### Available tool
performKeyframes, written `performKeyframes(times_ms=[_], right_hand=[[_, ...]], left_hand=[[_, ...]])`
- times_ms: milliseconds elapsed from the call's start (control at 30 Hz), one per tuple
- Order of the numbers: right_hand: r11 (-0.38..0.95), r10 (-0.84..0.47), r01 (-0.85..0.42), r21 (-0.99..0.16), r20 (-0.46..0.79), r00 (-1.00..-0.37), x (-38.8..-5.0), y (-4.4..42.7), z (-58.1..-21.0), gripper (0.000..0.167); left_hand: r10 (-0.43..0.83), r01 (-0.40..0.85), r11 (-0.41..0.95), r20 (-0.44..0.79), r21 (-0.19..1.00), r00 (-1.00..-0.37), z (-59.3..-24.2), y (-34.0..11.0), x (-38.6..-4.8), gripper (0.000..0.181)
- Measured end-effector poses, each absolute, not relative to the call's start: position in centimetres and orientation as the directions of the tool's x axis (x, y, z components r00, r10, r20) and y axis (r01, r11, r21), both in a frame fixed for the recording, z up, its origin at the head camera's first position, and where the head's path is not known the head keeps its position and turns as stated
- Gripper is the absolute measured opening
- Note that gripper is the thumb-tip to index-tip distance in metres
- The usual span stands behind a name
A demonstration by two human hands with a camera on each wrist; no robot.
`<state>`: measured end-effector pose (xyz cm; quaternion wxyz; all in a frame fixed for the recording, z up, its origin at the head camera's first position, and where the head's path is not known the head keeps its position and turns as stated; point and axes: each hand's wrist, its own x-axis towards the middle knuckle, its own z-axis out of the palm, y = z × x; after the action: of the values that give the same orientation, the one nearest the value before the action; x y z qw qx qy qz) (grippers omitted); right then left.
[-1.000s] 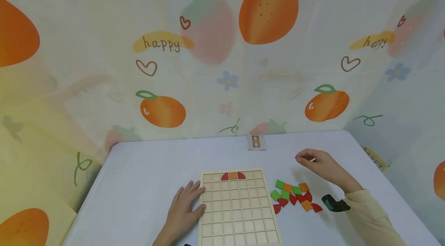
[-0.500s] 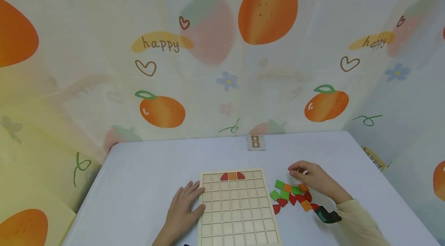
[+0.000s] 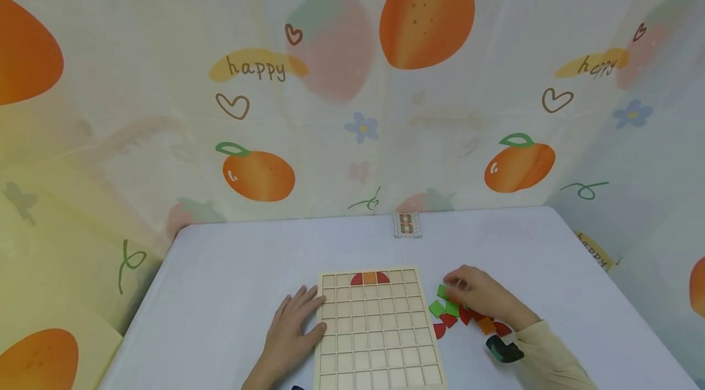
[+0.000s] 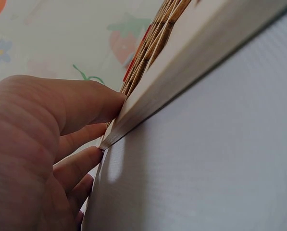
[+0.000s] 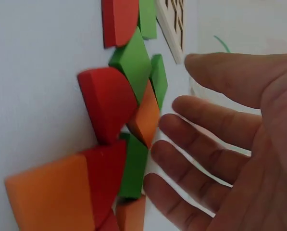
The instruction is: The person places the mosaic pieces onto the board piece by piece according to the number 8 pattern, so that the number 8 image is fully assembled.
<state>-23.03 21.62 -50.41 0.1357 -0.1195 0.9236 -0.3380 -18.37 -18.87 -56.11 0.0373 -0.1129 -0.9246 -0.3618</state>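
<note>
A pale wooden grid board (image 3: 380,341) lies in front of me in the head view. Its top row holds an orange square (image 3: 369,278) between two red quarter-round pieces (image 3: 357,280). My left hand (image 3: 292,335) rests along the board's left edge, thumb and fingertips touching it, as the left wrist view also shows. To the right of the board, my right hand (image 3: 484,295) hovers over loose pieces, fingers loosely bent and holding nothing visible. Below its fingers the right wrist view shows green blocks (image 5: 136,62), a red quarter-round block (image 5: 107,103) and an orange block (image 5: 52,192). The hand hides some pieces in the head view.
A small card (image 3: 407,225) with a printed coloured pattern lies near the back edge of the white table (image 3: 248,261). A fruit-print cloth (image 3: 330,157) hangs behind and at the sides. A dark device (image 3: 503,350) sits at my right wrist.
My right hand has moved left and toward me, coming down over the loose pieces and covering some of them. The left hand and the board have stayed in place.
</note>
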Motion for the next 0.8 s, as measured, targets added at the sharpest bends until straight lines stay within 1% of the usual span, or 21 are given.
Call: performKeyframes(times_ms=[200,333,400,500,800], right_hand=[[0.791,-0.361,-0.230,-0.568,-0.129,-0.924,-23.0,21.0,-50.6,0.029],[0.824,-0.342,-0.232,-0.517,-0.128,-0.931,-22.9,20.6,-50.6,0.022],[0.831,-0.331,-0.222,-0.510,-0.132,-0.934,-22.8,20.4,-50.6,0.019],[0.829,-0.320,-0.204,-0.521,-0.143,-0.936,-22.8,20.3,-50.6,0.016],[0.750,-0.305,-0.139,-0.647,-0.152,-0.940,-22.9,20.5,-50.2,0.008]], left_hand=[[0.179,0.234,0.717,0.150,0.656,-0.972,-56.1,-18.9,-18.4,0.047],[0.175,0.231,0.718,0.150,0.656,-0.973,-56.1,-19.0,-18.4,0.048],[0.174,0.231,0.715,0.152,0.659,-0.973,-56.0,-19.0,-18.4,0.048],[0.176,0.233,0.711,0.153,0.663,-0.972,-56.0,-18.9,-18.3,0.047],[0.177,0.230,0.710,0.147,0.666,-0.973,-56.0,-18.8,-18.3,0.047]])
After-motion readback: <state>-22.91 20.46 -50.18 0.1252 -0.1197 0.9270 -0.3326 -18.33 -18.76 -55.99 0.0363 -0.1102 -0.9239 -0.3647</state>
